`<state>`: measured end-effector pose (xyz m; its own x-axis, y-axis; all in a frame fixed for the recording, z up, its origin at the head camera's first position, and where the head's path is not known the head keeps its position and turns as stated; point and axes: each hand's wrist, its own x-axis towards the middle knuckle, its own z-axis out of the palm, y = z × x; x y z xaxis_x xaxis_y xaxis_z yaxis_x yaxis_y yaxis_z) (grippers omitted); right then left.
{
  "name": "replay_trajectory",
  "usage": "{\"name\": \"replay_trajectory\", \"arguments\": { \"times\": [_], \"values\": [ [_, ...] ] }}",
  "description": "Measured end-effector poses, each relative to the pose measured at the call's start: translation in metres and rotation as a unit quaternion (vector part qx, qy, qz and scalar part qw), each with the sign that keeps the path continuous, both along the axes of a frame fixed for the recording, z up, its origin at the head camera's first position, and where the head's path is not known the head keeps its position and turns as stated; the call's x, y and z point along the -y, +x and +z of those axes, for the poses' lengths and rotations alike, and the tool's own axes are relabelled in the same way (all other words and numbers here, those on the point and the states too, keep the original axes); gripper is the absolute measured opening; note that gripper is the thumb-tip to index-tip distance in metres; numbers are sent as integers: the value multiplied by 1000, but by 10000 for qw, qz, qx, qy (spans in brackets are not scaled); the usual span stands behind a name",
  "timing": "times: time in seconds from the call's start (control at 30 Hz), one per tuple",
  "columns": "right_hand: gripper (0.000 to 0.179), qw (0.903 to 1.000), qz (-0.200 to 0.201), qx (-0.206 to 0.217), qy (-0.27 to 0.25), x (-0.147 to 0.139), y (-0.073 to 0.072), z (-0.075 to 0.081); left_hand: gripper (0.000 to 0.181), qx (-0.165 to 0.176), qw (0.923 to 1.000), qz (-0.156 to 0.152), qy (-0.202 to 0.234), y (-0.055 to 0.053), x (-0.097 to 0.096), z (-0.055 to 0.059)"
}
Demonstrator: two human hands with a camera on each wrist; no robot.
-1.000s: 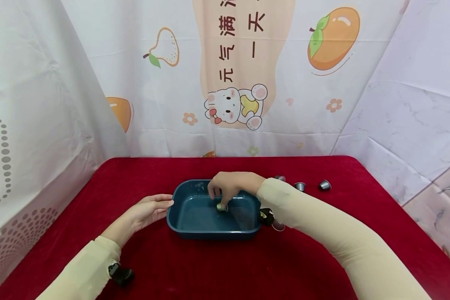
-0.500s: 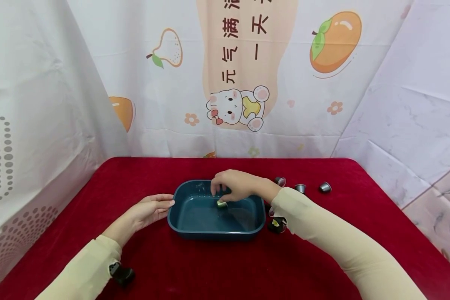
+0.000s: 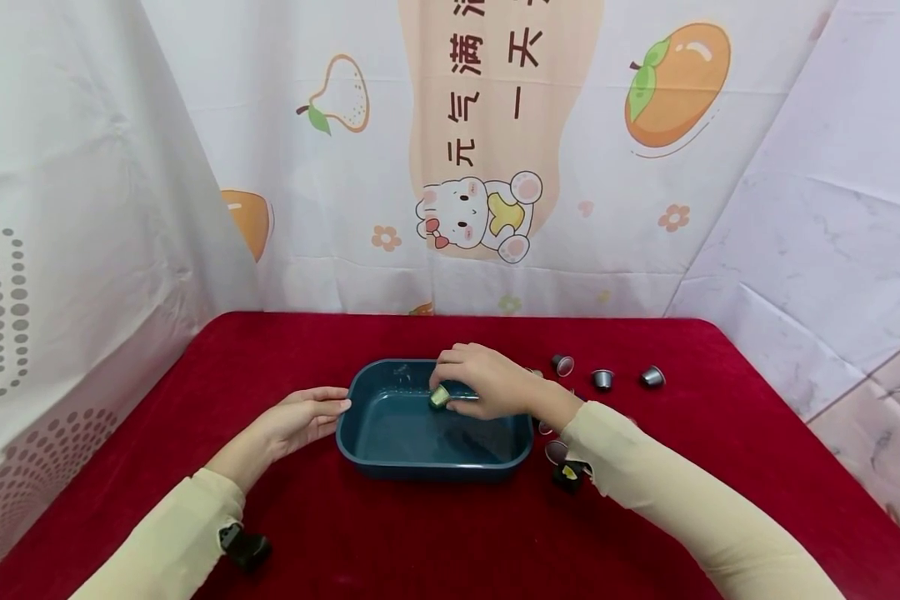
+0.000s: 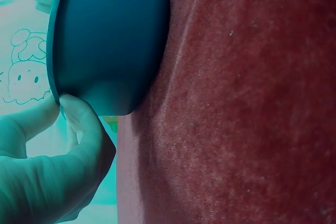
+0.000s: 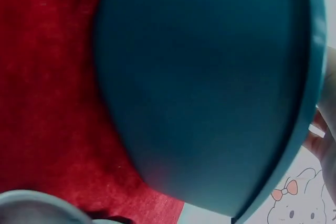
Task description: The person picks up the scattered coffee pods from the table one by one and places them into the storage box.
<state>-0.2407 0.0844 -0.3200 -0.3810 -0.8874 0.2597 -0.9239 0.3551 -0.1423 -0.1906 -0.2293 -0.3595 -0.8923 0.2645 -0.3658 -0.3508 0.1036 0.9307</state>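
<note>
A dark blue rectangular basin (image 3: 412, 468) stands on the red cloth. My left hand (image 3: 300, 417) pinches its left rim between thumb and fingers, as the left wrist view also shows with the hand (image 4: 58, 171) at the edge. Over the basin, my right hand (image 3: 487, 379) reaches in from the right and holds a small pale green coffee capsule (image 3: 438, 397) between fingertips and thumb. In the right wrist view the basin's outer wall (image 5: 199, 87) hides most of that hand (image 5: 326, 124), and the capsule is out of sight.
Right of the basin lie several more coffee capsules, among them a silver one (image 3: 652, 377), a grey one (image 3: 602, 379) and one with its lid showing (image 3: 557, 452). Some are partly hidden by the right forearm. A printed curtain (image 3: 330, 208) hangs behind the table.
My right hand has drawn slightly right, and the capsule has turned and shifted a little toward the basin's far side. More capsules show beside the right wrist. My left hand stays on the rim.
</note>
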Motion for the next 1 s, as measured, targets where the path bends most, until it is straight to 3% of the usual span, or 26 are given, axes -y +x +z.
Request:
{"name": "replay_trajectory", "arguments": {
  "times": [0.53, 1.0],
  "values": [
    [35, 9991, -133, -396, 92, -25, 15, -9, 59, -11, 9998, -129, 156, -3, 2, -2],
    [35, 9988, -154, -433, -155, -54, 23, -10, 59, 81, 9996, -70, 260, -4, 2, -1]
  ]
}}
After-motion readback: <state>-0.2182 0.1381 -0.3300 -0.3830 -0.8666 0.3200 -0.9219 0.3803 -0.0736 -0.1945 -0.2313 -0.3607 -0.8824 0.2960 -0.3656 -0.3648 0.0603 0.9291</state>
